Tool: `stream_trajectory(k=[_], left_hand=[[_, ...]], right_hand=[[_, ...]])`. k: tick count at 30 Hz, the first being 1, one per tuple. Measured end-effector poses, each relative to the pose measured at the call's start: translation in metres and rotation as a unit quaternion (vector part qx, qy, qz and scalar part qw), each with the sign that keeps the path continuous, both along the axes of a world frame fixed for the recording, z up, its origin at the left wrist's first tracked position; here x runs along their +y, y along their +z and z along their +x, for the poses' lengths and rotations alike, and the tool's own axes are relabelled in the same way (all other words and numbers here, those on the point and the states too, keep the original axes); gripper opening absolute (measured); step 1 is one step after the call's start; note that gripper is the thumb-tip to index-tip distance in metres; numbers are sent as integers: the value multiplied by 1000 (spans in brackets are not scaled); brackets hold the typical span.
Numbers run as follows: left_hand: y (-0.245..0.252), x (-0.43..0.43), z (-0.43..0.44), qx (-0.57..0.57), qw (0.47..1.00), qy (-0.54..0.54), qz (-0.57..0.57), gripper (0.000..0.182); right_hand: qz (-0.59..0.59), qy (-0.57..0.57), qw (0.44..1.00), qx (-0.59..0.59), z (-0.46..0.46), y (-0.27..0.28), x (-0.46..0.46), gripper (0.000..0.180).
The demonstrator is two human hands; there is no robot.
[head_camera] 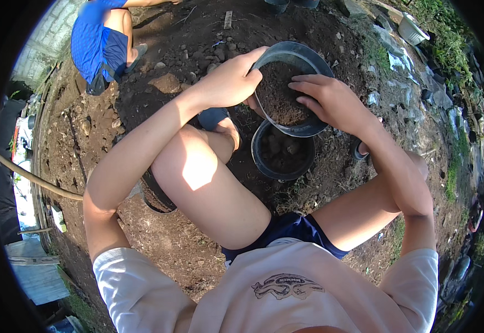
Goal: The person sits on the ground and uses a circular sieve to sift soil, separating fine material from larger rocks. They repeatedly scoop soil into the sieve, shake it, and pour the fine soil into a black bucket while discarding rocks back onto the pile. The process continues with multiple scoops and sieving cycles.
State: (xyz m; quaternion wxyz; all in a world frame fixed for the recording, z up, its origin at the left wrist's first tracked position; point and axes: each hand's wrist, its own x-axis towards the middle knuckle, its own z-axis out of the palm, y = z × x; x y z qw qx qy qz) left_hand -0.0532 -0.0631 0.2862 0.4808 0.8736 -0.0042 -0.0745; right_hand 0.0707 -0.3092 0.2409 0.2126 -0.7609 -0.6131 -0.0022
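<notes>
Between my knees, a round black container with dark soil in it is held tilted in the air. My left hand grips its left rim. My right hand reaches over the right side, its fingers spread at the soil; whether it holds any soil I cannot tell. Just below, partly covered by the held container, a second black pot stands on the ground with stones or clods inside.
A person in blue crouches at the upper left beside a block wall. Rocks lie on the soil ahead. Another dark container is partly behind my left leg. A pale basket lies at the upper right.
</notes>
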Motion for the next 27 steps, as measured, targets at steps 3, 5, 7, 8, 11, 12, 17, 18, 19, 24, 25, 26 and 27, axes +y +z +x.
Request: stream_trajectory(k=[3,5,7,8,11,12,17,18,19,24,25,26,27], left_hand=[[-3,-2,3,1,999,-1,-35,58],[-4,-2,5,2,999,1,-40,59],[-4,-2,6,24,999,18,-31,59],[-4,-1,6,22,999,11,-29,59],[-2,1,5,32,999,14,-29,59],[-2,1,5,25,999,13,-30,59],[-5,4,7,7,999,0,-33,59],[-7,3,9,-21,999,-7,-33,59],[-8,3,10,-26,999,2,-29,59],[-6,-1,7,-8,998,-1,-55,60],[-5,0,5,2,998,-3,-61,60],[-4,-1,5,11,998,6,-67,61],[-2,0,4,19,999,14,-49,60]], right_hand=[[-8,20,1000,-5,-9,-12,0,44],[-33,22,998,41,-10,-14,0,47],[-41,44,996,72,-10,-11,0,45],[-67,43,993,83,-9,-9,0,44],[-101,41,990,94,-8,-3,0,42],[-106,35,990,87,-8,-2,-1,40],[-4,21,999,25,-12,-9,0,49],[27,34,999,4,-12,-12,3,52],[64,50,996,-22,-13,-15,6,55],[-10,97,995,2,-14,-21,14,58],[10,100,995,2,-14,-21,13,53],[10,100,995,4,-14,-20,12,48],[23,104,994,4,-12,-19,11,43]])
